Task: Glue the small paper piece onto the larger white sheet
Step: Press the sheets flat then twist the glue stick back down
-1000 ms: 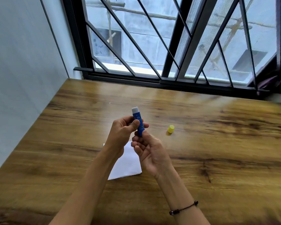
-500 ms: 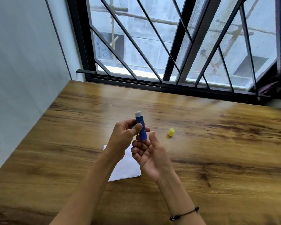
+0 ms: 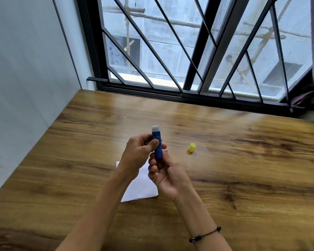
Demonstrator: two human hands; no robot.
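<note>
Uncapped blue glue stick (image 3: pixel 157 142) held upright above the wooden table (image 3: pixel 243 178), white glue tip up. Left hand (image 3: pixel 140 154) grips the barrel at mid-height, thumb pressed across the front, fingers wrapped behind. Right hand (image 3: pixel 165 174) sits just below and right of it, palm turned toward the camera, fingers curled loosely around the base of the stick; contact with the lower end looks likely, though motion blur makes the exact finger placement hard to confirm. Dark beaded bracelet (image 3: pixel 205 234) on the right wrist. Yellow cap (image 3: pixel 192 147) stands on the table to the right of the hands, apart from them, roughly midway between the window-side edge and the near edge. White paper sheet (image 3: pixel 141 187) lies flat on the table under the hands, partly covered by the left forearm and right hand; its lower right corner is visible. A separate small paper piece cannot be distinguished from the sheet in this view. Black window grille (image 3: pixel 188 60) runs along the far edge of the table; pale wall (image 3: pixel 25 69) along the left edge.
</note>
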